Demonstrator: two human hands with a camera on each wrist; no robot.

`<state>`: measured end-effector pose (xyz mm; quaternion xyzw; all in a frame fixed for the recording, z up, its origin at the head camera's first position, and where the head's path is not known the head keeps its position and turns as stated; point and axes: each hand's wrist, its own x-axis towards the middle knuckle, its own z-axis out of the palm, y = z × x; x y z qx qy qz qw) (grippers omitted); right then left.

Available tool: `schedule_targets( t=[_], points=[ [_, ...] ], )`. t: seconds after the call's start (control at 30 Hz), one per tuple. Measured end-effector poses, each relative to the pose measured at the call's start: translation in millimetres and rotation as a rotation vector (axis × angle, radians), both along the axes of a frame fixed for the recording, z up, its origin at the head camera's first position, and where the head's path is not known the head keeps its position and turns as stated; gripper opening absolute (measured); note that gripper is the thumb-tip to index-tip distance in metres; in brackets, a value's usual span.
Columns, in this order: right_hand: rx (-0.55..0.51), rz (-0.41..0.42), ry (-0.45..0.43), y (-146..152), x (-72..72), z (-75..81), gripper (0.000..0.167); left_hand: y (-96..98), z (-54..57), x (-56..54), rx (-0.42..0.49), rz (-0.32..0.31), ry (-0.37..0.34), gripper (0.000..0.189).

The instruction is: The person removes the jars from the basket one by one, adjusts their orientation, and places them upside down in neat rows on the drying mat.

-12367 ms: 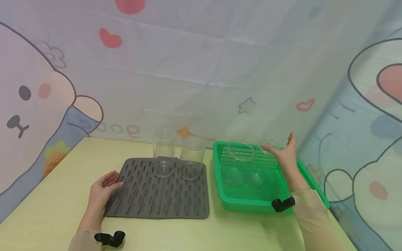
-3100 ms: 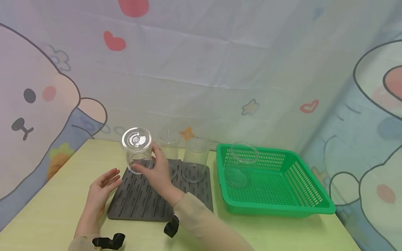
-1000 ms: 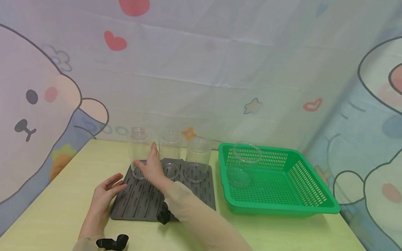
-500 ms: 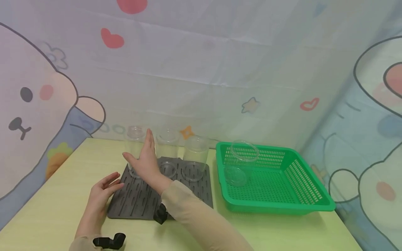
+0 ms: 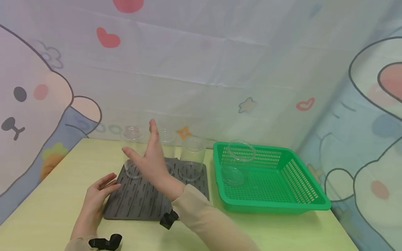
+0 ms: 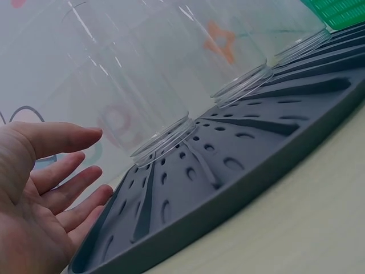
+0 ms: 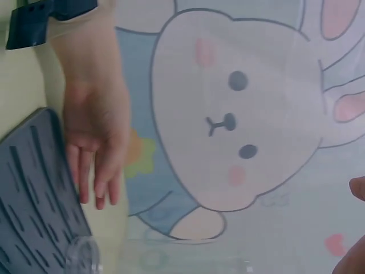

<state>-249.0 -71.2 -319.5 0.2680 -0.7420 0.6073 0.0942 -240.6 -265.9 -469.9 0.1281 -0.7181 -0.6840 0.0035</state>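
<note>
Three clear jars stand mouth down along the back of a grey slotted drying mat: a left jar [image 5: 132,148], a middle jar [image 5: 169,141] partly behind my right hand, and a right jar [image 5: 193,157]. My right hand [image 5: 153,162] is spread in front of the left and middle jars, thumb apart, holding nothing. In the right wrist view only fingertips [image 7: 351,257] of it show at the edge. My left hand [image 6: 34,188] lies relaxed at the left edge of the drying mat [image 6: 188,188], thumb pointing toward the left jar's ridged rim [image 6: 165,140].
Right of the mat sits a green perforated basket [image 5: 267,206]. Inside its left end stands another clear jar [image 5: 241,153], mouth up. A printed cloth [image 5: 201,69] hangs behind the pale yellow table [image 5: 47,223].
Earlier, two jars were on the mat and two in the basket. My right hand carried one over, stood it at the mat's left, then let go and drew back right. Left hand stayed.
</note>
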Motion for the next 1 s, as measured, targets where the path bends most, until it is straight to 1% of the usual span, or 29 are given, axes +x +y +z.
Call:
schedule_targets(
  t=[0.1,0.17,0.27,0.33,0.47,0.6,0.8,0.9,1.0],
  points=[
    [-0.043,0.015,0.046,12,5.6,15.1,0.094,-0.6,0.8,0.4,0.012,0.008,0.008,0.076],
    [-0.062,0.011,0.079,21,6.9,23.3,0.095,-0.9,1.0,0.5,0.024,0.018,0.012,0.076],
    [-0.092,-0.016,0.101,39,5.3,31.7,0.096,-0.9,0.0,0.3,0.034,0.03,0.007,0.077],
    [-0.118,-0.036,0.113,53,1.3,34.0,0.097,-0.4,-0.9,-0.2,0.036,0.037,-0.002,0.077],
    [-0.167,-0.094,0.105,82,-9.8,33.6,0.098,1.0,-2.6,-1.5,0.039,0.047,-0.024,0.076],
    [-0.183,-0.174,0.092,114,-19.0,32.7,0.097,1.9,-3.7,-1.9,0.046,0.051,-0.034,0.076],
    [-0.216,-0.281,0.064,163,-26.4,30.5,0.091,1.4,-4.9,-2.2,0.035,0.051,-0.021,0.078],
    [-0.219,-0.328,0.027,189,-29.3,26.5,0.091,1.8,-4.0,-2.1,0.033,0.055,-0.02,0.078],
    [-0.21,-0.379,-0.044,213,-30.6,21.8,0.093,2.6,-3.2,-1.8,0.033,0.054,-0.025,0.077]
  ],
)
